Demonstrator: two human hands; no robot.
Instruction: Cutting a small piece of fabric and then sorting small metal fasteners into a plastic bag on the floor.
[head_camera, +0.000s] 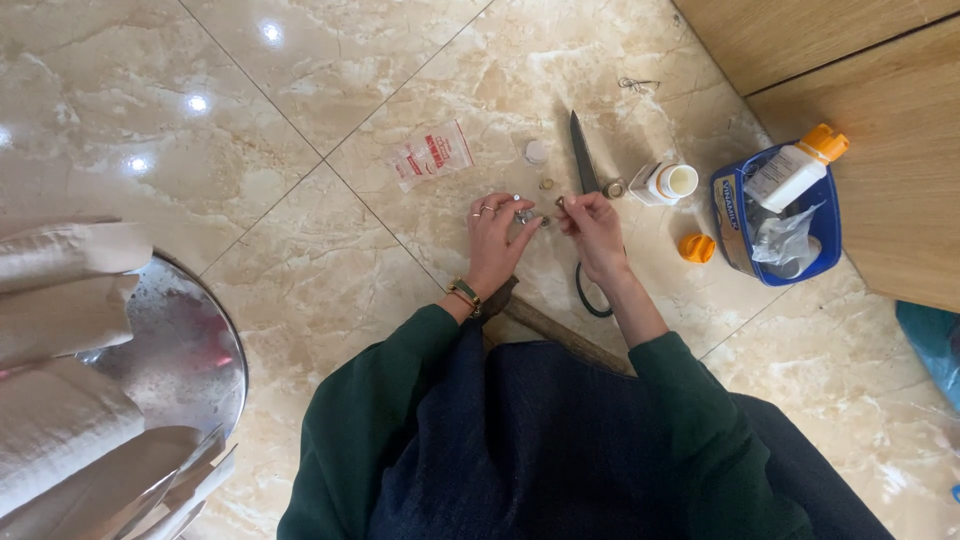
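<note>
Beige marble floor (330, 260), I see left hand (497, 240) and right hand (592, 225) each pinching small metal pieces (527, 214), just below the scissors (583, 160).

Clear red-printed packet (431, 154) on tiles, blue labelled tub (737, 212) (right side)

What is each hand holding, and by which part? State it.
The left hand and right hand each pinch a small metal piece at the fingertips; which part is gripped is too small to tell.
</note>
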